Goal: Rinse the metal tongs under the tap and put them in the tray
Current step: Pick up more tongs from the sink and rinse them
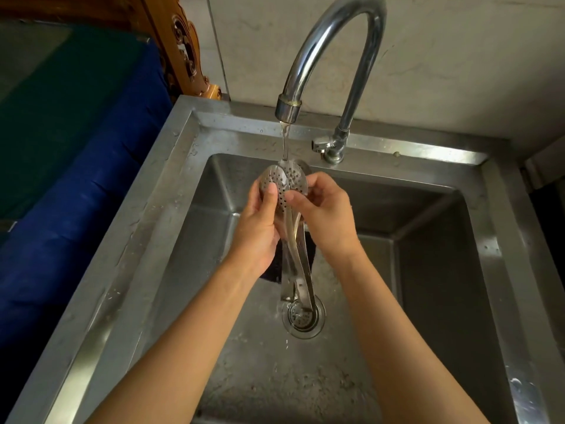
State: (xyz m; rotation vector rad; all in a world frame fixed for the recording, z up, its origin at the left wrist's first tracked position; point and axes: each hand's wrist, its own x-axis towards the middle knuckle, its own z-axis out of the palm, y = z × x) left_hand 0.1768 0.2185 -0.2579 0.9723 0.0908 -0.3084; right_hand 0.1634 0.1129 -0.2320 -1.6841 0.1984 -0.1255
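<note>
The metal tongs (294,258) hang over the steel sink (146,228) with their perforated spoon heads up and the hinge end down near the drain. Water runs from the curved chrome tap (333,35) onto the heads. My left hand (260,228) grips the left perforated head, thumb on its face. My right hand (327,215) pinches the right head between thumb and fingers. No tray is in view.
The round drain strainer (304,316) lies at the basin's bottom under the tongs. The tap's lever valve (321,145) sits on the back rim. A blue-covered surface (76,179) and carved wooden furniture (186,53) stand left of the sink.
</note>
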